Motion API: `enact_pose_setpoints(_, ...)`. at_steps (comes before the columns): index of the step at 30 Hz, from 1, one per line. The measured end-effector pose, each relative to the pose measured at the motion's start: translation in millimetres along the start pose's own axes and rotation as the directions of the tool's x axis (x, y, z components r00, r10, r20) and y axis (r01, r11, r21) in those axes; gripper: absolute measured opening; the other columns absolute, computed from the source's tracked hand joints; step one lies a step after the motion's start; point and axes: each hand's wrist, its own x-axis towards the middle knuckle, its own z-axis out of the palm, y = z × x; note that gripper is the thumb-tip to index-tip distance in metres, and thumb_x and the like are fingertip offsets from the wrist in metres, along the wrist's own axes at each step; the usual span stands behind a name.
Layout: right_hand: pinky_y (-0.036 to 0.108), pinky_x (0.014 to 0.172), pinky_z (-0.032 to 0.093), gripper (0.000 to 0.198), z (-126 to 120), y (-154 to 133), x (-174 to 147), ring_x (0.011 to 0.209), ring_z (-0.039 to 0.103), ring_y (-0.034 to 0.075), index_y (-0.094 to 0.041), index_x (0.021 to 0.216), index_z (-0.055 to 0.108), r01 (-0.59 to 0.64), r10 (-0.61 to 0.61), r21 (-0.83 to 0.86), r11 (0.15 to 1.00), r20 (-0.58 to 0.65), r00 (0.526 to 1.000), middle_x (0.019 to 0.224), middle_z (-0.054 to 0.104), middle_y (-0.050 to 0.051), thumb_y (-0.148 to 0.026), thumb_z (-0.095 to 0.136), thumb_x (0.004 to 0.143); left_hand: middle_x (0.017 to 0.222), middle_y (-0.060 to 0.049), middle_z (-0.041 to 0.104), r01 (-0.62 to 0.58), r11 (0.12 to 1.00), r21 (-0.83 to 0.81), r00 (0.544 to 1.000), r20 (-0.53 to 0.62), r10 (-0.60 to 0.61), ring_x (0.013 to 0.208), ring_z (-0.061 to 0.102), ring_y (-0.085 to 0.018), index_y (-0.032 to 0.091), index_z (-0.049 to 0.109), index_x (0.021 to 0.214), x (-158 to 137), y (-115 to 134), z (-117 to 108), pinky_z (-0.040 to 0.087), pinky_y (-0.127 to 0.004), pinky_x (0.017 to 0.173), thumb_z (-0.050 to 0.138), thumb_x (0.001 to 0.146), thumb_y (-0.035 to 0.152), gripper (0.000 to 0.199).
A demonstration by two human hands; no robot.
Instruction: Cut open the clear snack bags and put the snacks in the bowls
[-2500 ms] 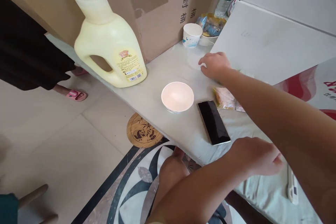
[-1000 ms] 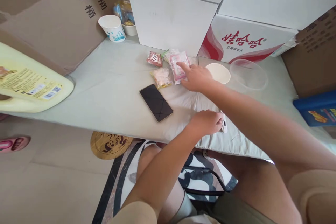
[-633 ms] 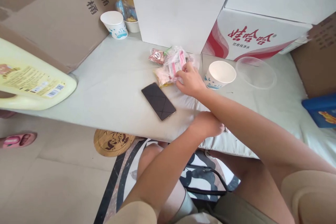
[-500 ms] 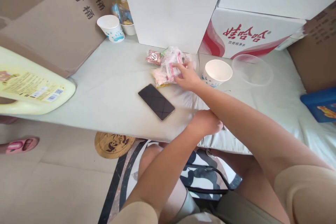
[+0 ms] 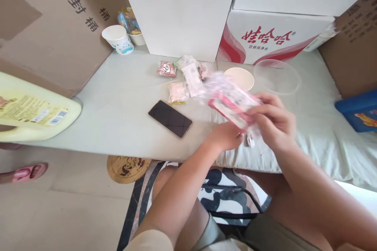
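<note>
My right hand (image 5: 275, 119) grips a crinkled clear plastic wrapper with pink stripes (image 5: 231, 108), blurred by motion, over the front part of the bench. Beneath its lower edge lies my left hand (image 5: 225, 137), fingers curled inward and partly covered, so what they hold is hidden. A small white object (image 5: 250, 140) shows just right of my left fingertips. Left of the wrapper is a small pile: a white packet (image 5: 193, 78), a reddish-brown snack packet (image 5: 167, 69) and a pale pink packet (image 5: 178, 92). Behind the wrapper stands a paper cup (image 5: 240, 78), its front side covered.
A phone (image 5: 170, 118) lies on the cloth-covered bench (image 5: 118, 98). A clear plastic bowl (image 5: 277, 76) sits near the white and red carton (image 5: 265, 39). At left are a paper cup (image 5: 118, 39) and a yellow jug (image 5: 38, 106); a blue container (image 5: 357, 113) is at right.
My right hand has lifted the pink-striped wrapper off the pile and brought it right and toward me, above my left hand. The view has shifted slightly.
</note>
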Motion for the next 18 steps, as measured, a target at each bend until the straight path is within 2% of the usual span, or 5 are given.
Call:
enact_pose_setpoints(5,0.037,0.084,0.049,0.016,-48,38,-63,0.099,0.062,0.021,-0.024,0.069,0.071,-0.228,0.323,0.361,0.904,-0.229,0.918,0.101,0.066,0.005,-0.025,0.060,0.081,0.109,-0.010,0.075,-0.023,0.919,-0.394,0.985,-0.168,-0.048,0.110,0.066,-0.031,0.020,0.069,0.093,12,-3,7,0.048,-0.042,0.099,0.044,0.093,0.035,0.030)
enact_pose_setpoints(8,0.038,0.089,0.048,0.015,-47,56,-77,0.103,0.062,0.023,-0.024,0.070,0.071,-0.279,0.349,0.317,0.906,-0.189,0.918,0.105,0.065,0.005,-0.026,0.061,0.082,0.115,-0.009,0.073,0.004,0.534,-0.845,0.971,-0.123,-0.203,0.112,0.065,-0.028,0.020,0.068,0.102,22,5,14,0.051,-0.039,0.095,0.051,0.088,0.051,0.038)
enact_pose_setpoints(10,0.042,0.094,0.048,0.016,-43,63,-78,0.107,0.062,0.025,-0.025,0.074,0.072,-0.299,0.328,0.232,0.926,-0.099,0.939,0.110,0.063,0.006,-0.028,0.060,0.085,0.112,-0.010,0.073,0.063,0.245,-0.968,0.968,0.000,-0.250,0.106,0.066,-0.028,0.020,0.066,0.108,27,8,15,0.054,-0.039,0.087,0.054,0.083,0.060,0.049)
enact_pose_setpoints(11,0.043,0.095,0.049,0.017,-42,65,-78,0.108,0.061,0.025,-0.025,0.076,0.072,-0.298,0.312,0.185,0.936,-0.048,0.949,0.111,0.062,0.007,-0.029,0.059,0.086,0.110,-0.010,0.072,0.073,0.186,-0.980,0.971,0.028,-0.237,0.103,0.066,-0.027,0.020,0.066,0.109,29,9,14,0.054,-0.038,0.085,0.058,0.080,0.062,0.052)
enact_pose_setpoints(18,0.041,0.078,0.055,0.019,-46,61,-78,0.104,0.059,0.027,-0.024,0.081,0.072,-0.182,0.189,-0.050,0.982,0.247,0.950,0.105,0.053,0.011,-0.029,0.055,0.089,0.096,-0.003,0.070,0.043,0.427,-0.903,0.981,-0.042,-0.189,0.088,0.064,-0.018,0.019,0.065,0.109,32,-2,4,0.049,-0.030,0.081,0.088,0.057,0.033,0.059)
